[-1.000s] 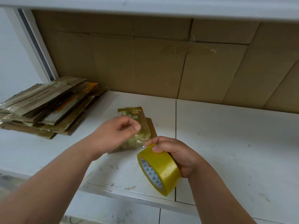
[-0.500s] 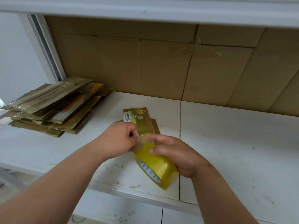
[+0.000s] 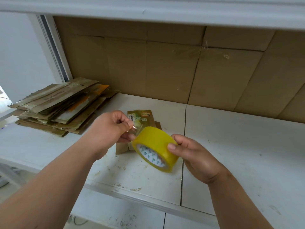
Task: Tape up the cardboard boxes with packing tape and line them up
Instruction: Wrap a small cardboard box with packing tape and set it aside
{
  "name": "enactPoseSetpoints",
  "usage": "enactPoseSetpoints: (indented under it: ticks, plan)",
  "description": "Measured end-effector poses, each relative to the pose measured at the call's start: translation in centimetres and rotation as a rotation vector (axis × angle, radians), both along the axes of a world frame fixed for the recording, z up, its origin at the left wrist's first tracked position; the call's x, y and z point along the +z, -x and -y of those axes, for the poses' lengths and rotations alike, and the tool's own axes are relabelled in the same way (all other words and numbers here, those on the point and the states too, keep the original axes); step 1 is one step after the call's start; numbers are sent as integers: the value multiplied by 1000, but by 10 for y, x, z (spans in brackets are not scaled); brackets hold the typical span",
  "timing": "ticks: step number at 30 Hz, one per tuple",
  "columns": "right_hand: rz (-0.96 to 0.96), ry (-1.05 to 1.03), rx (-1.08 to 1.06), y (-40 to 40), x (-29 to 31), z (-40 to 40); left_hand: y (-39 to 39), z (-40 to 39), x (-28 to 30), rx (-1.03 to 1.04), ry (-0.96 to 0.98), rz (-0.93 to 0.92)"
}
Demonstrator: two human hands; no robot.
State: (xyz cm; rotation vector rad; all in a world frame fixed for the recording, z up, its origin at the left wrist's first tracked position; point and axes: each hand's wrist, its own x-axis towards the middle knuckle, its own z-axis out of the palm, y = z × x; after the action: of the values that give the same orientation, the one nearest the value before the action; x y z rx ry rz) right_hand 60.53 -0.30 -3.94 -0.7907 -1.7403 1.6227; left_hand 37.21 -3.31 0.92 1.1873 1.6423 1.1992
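Yellow packing tape roll sits gripped in the right hand, fingers curled round its rim; the left hand pinches the thin, clingy free end, with the light flattened cardboard box just beyond the fingertips

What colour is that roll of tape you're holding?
The tape roll is translucent yellow, its white inner core printed with small green triangles; the head view shows it.

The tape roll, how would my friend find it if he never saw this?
Look at the white shelf backed with brown cardboard. Over its front edge, the right hand holds the tape roll. It is the only round, bright yellow thing; the cardboard stack at the left is flat and brown.
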Motion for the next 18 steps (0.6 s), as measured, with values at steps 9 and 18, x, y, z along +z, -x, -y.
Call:
enactPoseSetpoints:
  ticks: [9,18]
  plan:
    - [25,-115,-29,-17,24,-25,5,0,0,136,-69,50]
    - [113,-128,-152,-28,33,-53,23,-10,-11,315,-67,225]
